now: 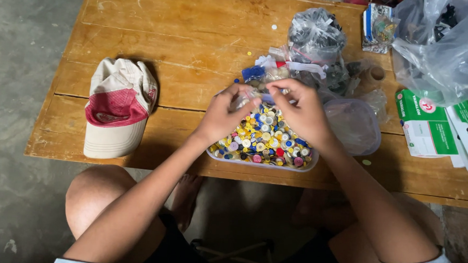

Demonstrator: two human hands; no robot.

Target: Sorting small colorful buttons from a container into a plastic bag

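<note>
Both hands are up over the tray of buttons [264, 141], right at the centre of the wooden table [186, 33]. The left hand [225, 111] sits at about 10 o'clock from the tray's middle, fingers curled and pinched on a small clear plastic bag [245, 98]. The right hand [301, 109] comes in from 2 o'clock, thumb and fingertips closed together at the same bag's top edge, so the 2 hands meet just above the far rim of the tray. What sits inside the bag is too small to tell.

The tray itself is shallow and pale, heaped with buttons in yellow, blue, white, pink and red, and it rests near the table's front edge at 6 o'clock. Just beside it at 3 o'clock lies a clear plastic lid [356, 126], touching or nearly touching the tray; I cannot tell which. At 12 o'clock, behind the hands, a knotted bag of dark pieces [315, 34] stands among smaller packets. A large clear plastic bag [446, 52] bulges at 2 o'clock near the table's far right corner, with green and white boxes [432, 123] below it at 3 o'clock.

Well apart at 9 o'clock rests a beige and red cap [118, 107], crown up. A loose button or 2 lie scattered on the bare wood toward 12 o'clock. The person's bare knees show under the table's front edge.
</note>
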